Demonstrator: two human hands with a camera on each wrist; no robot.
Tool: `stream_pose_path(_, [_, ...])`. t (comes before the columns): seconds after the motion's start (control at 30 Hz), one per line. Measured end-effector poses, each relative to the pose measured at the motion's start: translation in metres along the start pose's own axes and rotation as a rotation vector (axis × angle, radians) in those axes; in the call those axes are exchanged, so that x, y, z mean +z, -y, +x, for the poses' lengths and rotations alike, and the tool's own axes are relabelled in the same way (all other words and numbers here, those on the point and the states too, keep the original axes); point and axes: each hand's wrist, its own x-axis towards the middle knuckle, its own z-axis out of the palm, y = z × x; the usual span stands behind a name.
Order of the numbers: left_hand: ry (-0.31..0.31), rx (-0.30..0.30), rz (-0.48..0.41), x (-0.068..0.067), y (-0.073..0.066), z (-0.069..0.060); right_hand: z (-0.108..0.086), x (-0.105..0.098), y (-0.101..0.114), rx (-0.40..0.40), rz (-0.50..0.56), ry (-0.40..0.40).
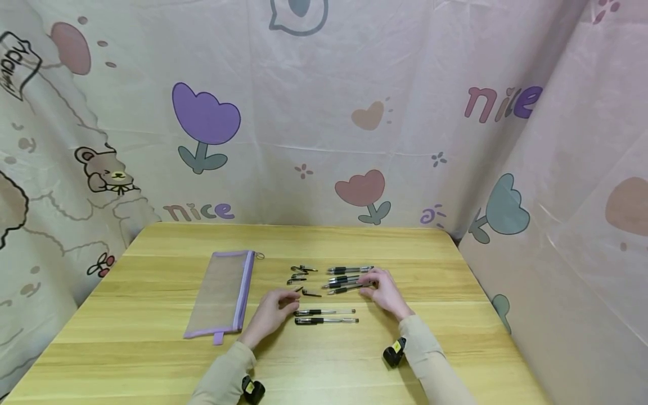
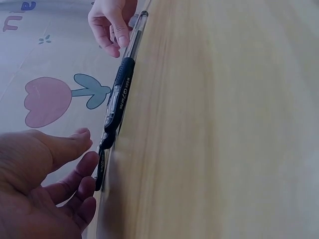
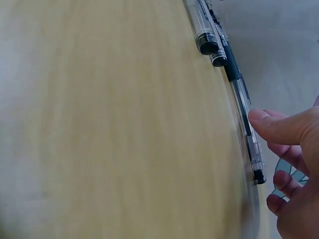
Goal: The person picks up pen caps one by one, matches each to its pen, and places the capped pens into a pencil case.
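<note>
In the head view, my left hand [image 1: 270,316] is beside small black pen caps [image 1: 311,293] and the ends of two capped pens [image 1: 326,321]. Its thumb and fingers stand apart in the left wrist view, near a black cap [image 2: 100,172]; contact with it is unclear. My right hand [image 1: 383,291] is at the right ends of several pens [image 1: 344,279] lying side by side. In the right wrist view, its thumb [image 3: 271,124] is beside the clear barrel of a pen [image 3: 244,107], with the fingers loosely bent; no grip shows.
A mesh pouch [image 1: 217,292] with purple edging lies flat on the wooden table [image 1: 126,292], left of the pens. More black caps [image 1: 297,277] lie behind my left hand. A patterned cloth [image 1: 304,112] hangs behind and at both sides of the table.
</note>
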Motion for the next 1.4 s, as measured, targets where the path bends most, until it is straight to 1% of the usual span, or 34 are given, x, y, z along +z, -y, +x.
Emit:
stream_pose_path(0.23, [0.009,-0.021,-0.002,-0.0007,0.0000,-0.0005,0.0025,0.0011,-0.0016,0.003,-0.009,0.003])
stream_pose_path(0.33, [0.004,0.000,0.009,-0.0007,0.0012,-0.0014,0.0030,0.0016,-0.0033,0.002,-0.008,0.005])
stream_pose_path(0.43, [0.005,0.005,0.011,-0.0008,0.0021,-0.0015,0.0034,0.0018,-0.0039,-0.004,-0.011,0.002])
stream_pose_path(0.63, [0.007,-0.038,0.001,-0.0001,0.0011,-0.0005,0.0041,0.0028,-0.0058,-0.029,-0.024,0.005])
stream_pose_path(0.77, [0.005,-0.044,0.004,-0.0002,0.0001,-0.0004,0.0047,0.0034,-0.0071,-0.031,-0.024,0.005])
stream_pose_path(0.93, [0.003,-0.048,0.009,-0.0005,-0.0007,-0.0008,0.0050,0.0032,-0.0068,-0.015,-0.021,0.017])
stream_pose_path(1.1, [-0.003,-0.035,0.011,-0.0008,-0.0003,-0.0011,0.0050,0.0031,-0.0076,-0.014,-0.027,0.022])
stream_pose_path(1.23, [-0.004,-0.004,0.017,-0.0012,0.0012,-0.0021,0.0035,0.0030,-0.0080,-0.017,-0.021,0.028])
stream_pose_path(1.4, [-0.004,-0.001,0.008,-0.0015,0.0029,-0.0024,0.0006,0.0011,-0.0071,-0.012,-0.004,0.046])
